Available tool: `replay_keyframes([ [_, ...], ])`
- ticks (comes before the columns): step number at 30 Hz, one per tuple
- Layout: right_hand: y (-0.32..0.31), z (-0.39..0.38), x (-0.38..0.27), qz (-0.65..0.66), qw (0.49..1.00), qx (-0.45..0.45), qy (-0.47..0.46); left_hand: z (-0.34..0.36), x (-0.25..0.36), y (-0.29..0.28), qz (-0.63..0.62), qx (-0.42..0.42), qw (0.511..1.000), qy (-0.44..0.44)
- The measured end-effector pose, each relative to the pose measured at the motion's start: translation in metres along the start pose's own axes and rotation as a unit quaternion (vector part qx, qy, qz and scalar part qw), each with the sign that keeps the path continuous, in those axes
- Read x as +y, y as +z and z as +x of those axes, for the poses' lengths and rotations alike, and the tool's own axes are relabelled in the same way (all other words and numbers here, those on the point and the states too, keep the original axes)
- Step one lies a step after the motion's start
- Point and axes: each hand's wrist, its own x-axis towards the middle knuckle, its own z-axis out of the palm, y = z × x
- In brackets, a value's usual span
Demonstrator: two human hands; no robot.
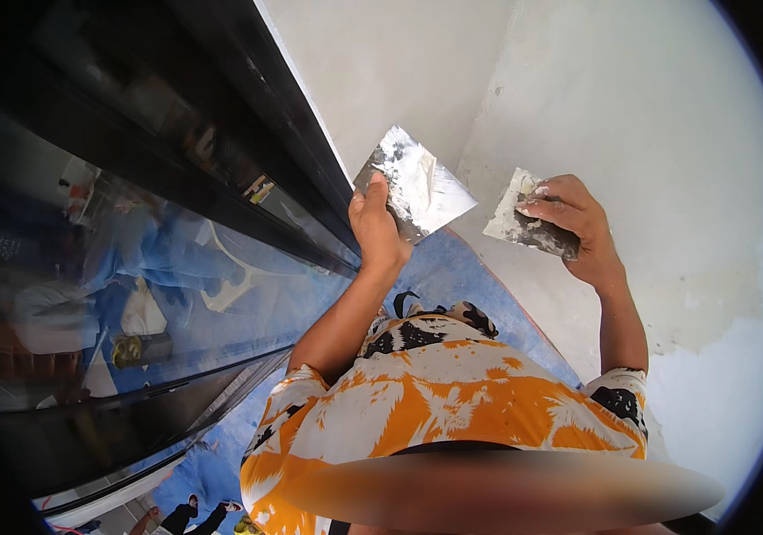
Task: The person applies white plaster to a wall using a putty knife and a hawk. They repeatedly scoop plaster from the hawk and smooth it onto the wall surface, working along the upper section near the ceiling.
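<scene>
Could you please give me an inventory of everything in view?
Flat square metal plate smeared with white paste: one, silver-grey, upper centre
Smaller flat blade smeared with paste: one, off-white and dark, right of the plate
Plain wall surfaces: two, pale grey, meeting in a corner behind the tools
Black-framed glass panels: several, exact count unclear, left side
Blue floor covering: count unclear, below the hands and lower left
Items seen in or through the glass: several, blue, white, yellow-green and reddish-brown, left
Patterned shirt: one, orange, white and black, lower centre
Left hand: one, bare, holding the plate
Right hand: one, bare, holding the blade
</scene>
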Motion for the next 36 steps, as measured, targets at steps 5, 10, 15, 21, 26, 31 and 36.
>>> replay_keyframes([
  [5,0.046,-0.027,0.018,0.009,0.999,0.026,0.034,-0.006,-0.016,0.009,-0.089,-0.019,0.958,-0.271],
  [10,0.055,-0.077,0.044,0.166,0.895,0.102,0.400,0.009,0.004,0.009,-0.048,-0.130,0.988,-0.072],
  [15,0.049,-0.079,0.007,0.735,0.518,0.267,0.346,0.014,-0.003,0.013,0.123,-0.197,0.943,0.240],
  [21,0.058,-0.034,-0.011,0.707,0.475,0.348,0.392,-0.001,-0.005,0.006,0.302,-0.378,0.789,0.379],
  [26,0.039,-0.030,0.001,0.686,0.551,0.402,0.255,0.002,-0.001,-0.018,0.337,-0.360,0.815,0.305],
  [31,0.062,-0.042,0.063,0.670,0.565,0.445,0.184,0.004,-0.024,-0.073,-0.010,-0.116,0.970,-0.214],
  [36,0.190,-0.063,0.225,0.681,0.401,0.541,0.286,-0.010,-0.034,-0.140,0.047,0.020,0.924,-0.380],
])
